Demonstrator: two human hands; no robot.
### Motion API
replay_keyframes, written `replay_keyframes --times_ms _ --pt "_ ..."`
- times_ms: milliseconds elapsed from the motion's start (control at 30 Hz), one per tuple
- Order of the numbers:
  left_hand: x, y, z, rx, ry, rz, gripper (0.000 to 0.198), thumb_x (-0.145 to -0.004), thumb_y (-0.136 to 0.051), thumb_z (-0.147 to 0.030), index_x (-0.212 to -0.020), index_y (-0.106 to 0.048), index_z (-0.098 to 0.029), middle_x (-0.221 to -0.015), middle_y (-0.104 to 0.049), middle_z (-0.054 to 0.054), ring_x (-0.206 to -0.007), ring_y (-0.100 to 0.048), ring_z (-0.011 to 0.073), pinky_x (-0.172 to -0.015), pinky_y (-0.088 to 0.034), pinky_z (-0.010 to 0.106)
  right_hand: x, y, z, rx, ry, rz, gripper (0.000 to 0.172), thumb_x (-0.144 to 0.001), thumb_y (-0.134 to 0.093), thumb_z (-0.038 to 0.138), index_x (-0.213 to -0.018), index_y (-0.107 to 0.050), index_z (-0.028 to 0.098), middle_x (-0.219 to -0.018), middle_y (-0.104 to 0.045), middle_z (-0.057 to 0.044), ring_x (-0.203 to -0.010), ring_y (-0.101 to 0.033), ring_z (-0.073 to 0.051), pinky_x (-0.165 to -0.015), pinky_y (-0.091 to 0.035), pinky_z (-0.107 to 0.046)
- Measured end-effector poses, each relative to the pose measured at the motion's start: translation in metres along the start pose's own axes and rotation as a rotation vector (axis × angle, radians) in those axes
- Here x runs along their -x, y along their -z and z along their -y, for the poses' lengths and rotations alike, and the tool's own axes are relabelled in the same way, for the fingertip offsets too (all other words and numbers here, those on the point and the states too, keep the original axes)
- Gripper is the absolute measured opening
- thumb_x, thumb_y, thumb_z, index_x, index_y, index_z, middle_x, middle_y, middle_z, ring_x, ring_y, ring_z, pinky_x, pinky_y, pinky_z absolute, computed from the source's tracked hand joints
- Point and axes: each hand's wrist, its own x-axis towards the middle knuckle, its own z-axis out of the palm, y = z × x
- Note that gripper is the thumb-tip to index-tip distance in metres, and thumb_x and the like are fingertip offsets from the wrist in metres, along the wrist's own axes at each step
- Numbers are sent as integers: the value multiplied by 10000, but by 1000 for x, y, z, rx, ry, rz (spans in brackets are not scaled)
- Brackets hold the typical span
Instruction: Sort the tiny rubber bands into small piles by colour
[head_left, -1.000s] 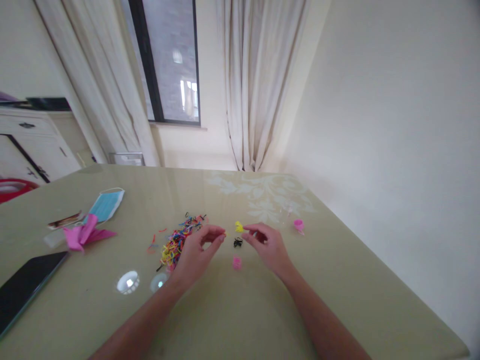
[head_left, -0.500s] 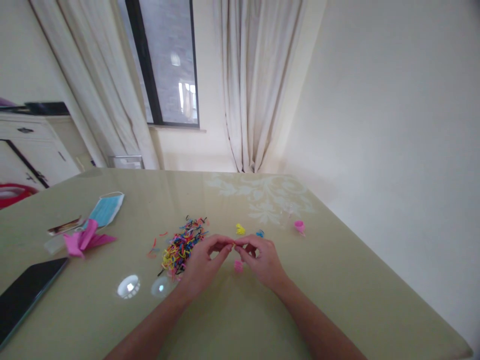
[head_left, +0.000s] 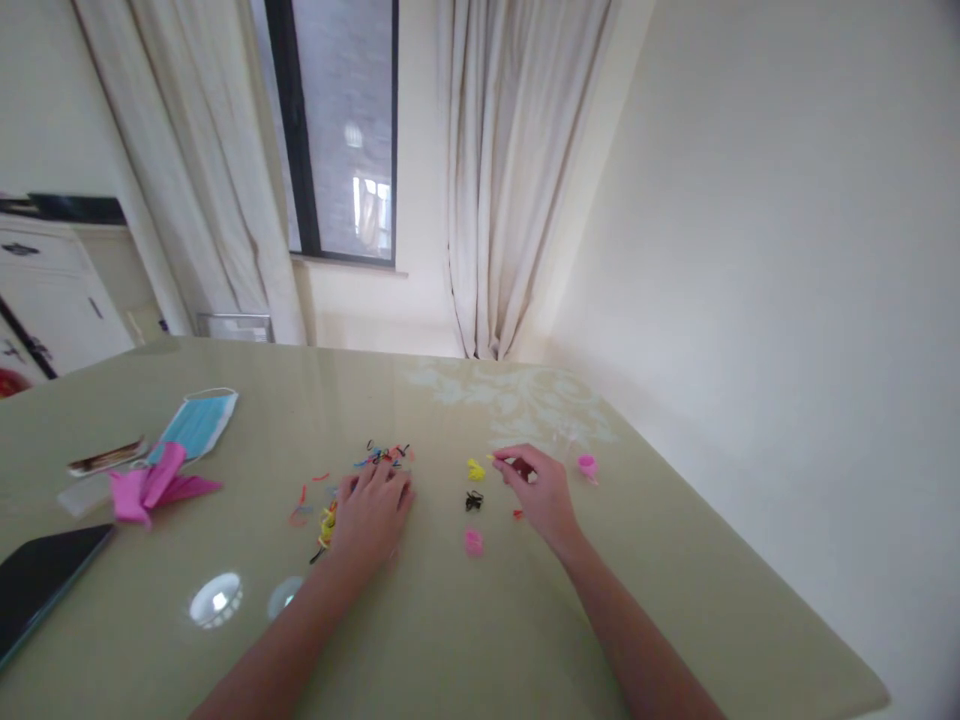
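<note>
My left hand [head_left: 371,510] lies palm down on the heap of small coloured rubber bands [head_left: 384,456], fingers stretched over it and covering most of it. My right hand [head_left: 536,490] hovers to the right of it with fingers pinched on a small red band. Between the hands lie little sorted clusters: a yellow one [head_left: 475,469], a black one [head_left: 473,500] and a pink one [head_left: 473,542]. A red bit [head_left: 517,514] lies beside my right wrist.
On the glossy green table [head_left: 450,640], a pink cap [head_left: 587,465] sits right of my right hand. At the left lie a blue face mask [head_left: 196,423], a pink folded paper [head_left: 150,485], a wrapper [head_left: 105,456] and a dark tablet [head_left: 41,575]. Wall close on the right.
My hands were pinched together over the table half a second ago. Now the left hand has dropped flat onto the band heap and the right has moved right and away.
</note>
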Motion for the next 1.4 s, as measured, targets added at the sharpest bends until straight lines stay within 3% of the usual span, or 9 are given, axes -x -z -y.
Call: replay_keyframes --times_ms 167,333,567,733,967,1133,1267,1400 --pt "-3 0 -4 15 -39 15 254 -1006 -534 -219 -1015 -788 -217 -1152 -758 130 -1167 -649 342 -1024 -414 524 -20 -16 5 2 -46 44 164 -880 -696 340 -917 -806 225 -767 -776 -44 -621 -648 -175 -633 -525 -293" --pt "-4 -1 0 107 -38 -44 173 -974 -604 -253 -950 -775 -252 -1111 -768 86 -1126 -669 328 -978 -451 485 -11 -33 -6 -10 -27 -31 162 -880 -679 333 -917 -795 226 -858 -800 -69 -657 -668 -182 -660 -548 -306" --pt "-6 -1 4 266 -43 -119 127 -942 -632 -248 -884 -745 -237 -1033 -774 77 -1036 -700 315 -950 -498 455 7 -32 -13 32 -3 12 158 -899 -674 259 -1031 -756 231 -865 -792 -48 -692 -686 -191 -719 -544 -323" --pt "-7 -2 8 427 4 -117 168 -925 -589 -223 -842 -735 -230 -929 -782 68 -918 -724 270 -843 -534 380 7 -33 -14 137 36 24 115 -957 -659 259 -955 -771 232 -917 -799 -61 -756 -715 -207 -778 -533 -349" --pt "-8 0 14 582 30 -148 232 -925 -579 -279 -953 -809 -259 -988 -840 56 -924 -773 274 -894 -579 413 7 -32 -23 201 26 39 213 -1020 -588 268 -1002 -800 260 -1013 -828 -72 -926 -761 -253 -874 -530 -382" --pt "-8 0 7 833 27 -121 237 -922 -633 -373 -998 -814 -241 -951 -841 58 -871 -792 253 -830 -631 402 4 -37 -27 365 33 101 238 -1036 -561 217 -1049 -796 252 -1068 -829 -73 -972 -755 -257 -878 -489 -370" --pt "-5 0 -7 1165 52 -70 308 -865 -754 -452 -1043 -778 -201 -1023 -848 96 -963 -813 257 -915 -656 416 0 -45 -27 571 80 182 269 -1042 -540 178 -1036 -802 239 -1044 -823 -90 -982 -739 -266 -862 -456 -371" --pt "1 4 -19 1294 60 -55 336 -806 -843 -443 -1010 -756 -190 -993 -853 103 -962 -821 266 -916 -673 410 -2 -54 -26 654 66 225 268 -1032 -546 141 -1060 -801 218 -1059 -803 -103 -1012 -720 -278 -878 -446 -385"
